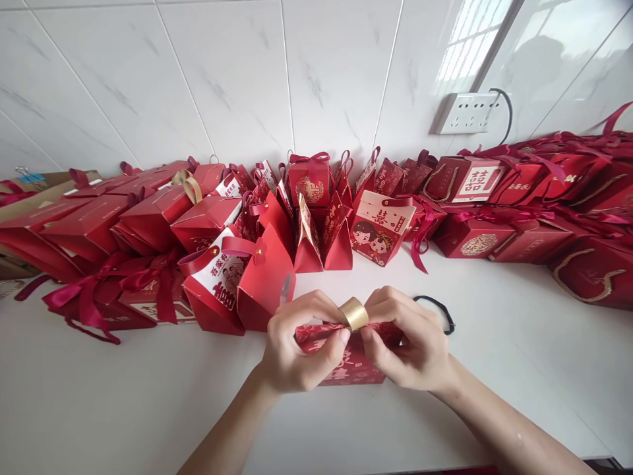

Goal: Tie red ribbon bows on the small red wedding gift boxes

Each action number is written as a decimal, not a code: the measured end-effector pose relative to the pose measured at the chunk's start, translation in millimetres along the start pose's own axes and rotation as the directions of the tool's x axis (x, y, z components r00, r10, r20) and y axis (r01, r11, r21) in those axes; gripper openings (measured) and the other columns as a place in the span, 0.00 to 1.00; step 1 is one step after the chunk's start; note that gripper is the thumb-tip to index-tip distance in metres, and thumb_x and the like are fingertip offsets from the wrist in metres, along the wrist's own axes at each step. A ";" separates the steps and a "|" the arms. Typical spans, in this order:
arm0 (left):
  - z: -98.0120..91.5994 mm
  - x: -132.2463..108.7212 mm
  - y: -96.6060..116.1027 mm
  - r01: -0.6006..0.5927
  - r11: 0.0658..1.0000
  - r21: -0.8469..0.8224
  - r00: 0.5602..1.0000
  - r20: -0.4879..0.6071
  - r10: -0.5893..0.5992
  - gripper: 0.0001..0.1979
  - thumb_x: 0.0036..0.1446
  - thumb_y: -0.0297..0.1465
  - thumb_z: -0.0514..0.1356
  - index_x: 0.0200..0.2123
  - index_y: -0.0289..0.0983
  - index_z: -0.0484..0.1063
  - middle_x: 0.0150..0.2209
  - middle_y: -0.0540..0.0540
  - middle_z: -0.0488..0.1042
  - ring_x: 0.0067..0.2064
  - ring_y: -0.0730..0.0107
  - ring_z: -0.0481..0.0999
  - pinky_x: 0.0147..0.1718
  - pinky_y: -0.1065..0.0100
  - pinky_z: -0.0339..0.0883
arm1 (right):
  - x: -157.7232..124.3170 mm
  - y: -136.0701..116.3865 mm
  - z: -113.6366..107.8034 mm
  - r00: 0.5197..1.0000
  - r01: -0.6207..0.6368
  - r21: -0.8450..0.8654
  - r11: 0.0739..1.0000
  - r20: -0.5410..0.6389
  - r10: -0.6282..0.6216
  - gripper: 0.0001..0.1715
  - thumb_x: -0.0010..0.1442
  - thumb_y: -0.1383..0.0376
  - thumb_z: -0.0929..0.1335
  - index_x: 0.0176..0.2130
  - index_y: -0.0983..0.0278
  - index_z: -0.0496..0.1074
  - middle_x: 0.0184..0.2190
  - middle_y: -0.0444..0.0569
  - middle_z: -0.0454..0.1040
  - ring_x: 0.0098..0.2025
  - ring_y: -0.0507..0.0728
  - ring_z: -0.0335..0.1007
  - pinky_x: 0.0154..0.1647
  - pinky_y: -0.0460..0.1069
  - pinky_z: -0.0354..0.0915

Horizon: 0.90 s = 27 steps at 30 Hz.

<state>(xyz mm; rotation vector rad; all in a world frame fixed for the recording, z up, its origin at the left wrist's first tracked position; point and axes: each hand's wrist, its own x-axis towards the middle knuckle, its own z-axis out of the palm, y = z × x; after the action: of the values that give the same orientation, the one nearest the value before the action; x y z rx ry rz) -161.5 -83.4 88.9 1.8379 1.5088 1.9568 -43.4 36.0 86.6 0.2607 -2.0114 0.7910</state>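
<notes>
Pinching the ridge [316, 330] of the red box [353, 369] from both sides of its gold loop [353, 314], the left hand [301, 346] and the right hand [413, 340] are each drawn narrow, thumb toward the near edge of the table [494, 389] and fingers behind. The box stands close to the middle of the table, nearer to the near edge than the boxes [316, 251] ranked along the back edge by the wall; its base seems to rest on the table, though the hands hide part of its sides.

It looks like thin printed card, so I would judge it light, fairly stiff along the folds and soft across the flat faces, where a hard squeeze could dent or crease it. What it holds, if anything, does not show, so its real weight cannot be told. The finish has a slight sheen and may slide a little under dry fingertips. The ridge, where the panels meet, seems the surest hold; the loop looks pliable and could serve for lifting. Elbow room is tighter toward the left: a plain box [264, 290] stands just behind the left hand, while a black band [451, 320] lies beside the right.
</notes>
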 end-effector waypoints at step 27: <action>6.8 0.6 2.0 -0.062 0.998 -0.033 0.998 0.002 0.062 0.05 0.52 0.22 0.58 0.26 0.36 0.68 0.21 0.50 0.68 0.23 0.74 0.67 0.20 0.72 0.63 | 13.8 -12.3 -10.9 0.967 -0.251 0.239 0.938 0.097 0.235 0.05 0.58 0.68 0.69 0.30 0.64 0.74 0.28 0.47 0.67 0.28 0.50 0.67 0.23 0.45 0.65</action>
<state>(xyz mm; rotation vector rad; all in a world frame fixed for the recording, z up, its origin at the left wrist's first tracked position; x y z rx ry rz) -155.3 -80.0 89.3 1.8960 1.4263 1.9919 -37.6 35.1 107.2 0.1847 -2.0303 1.2106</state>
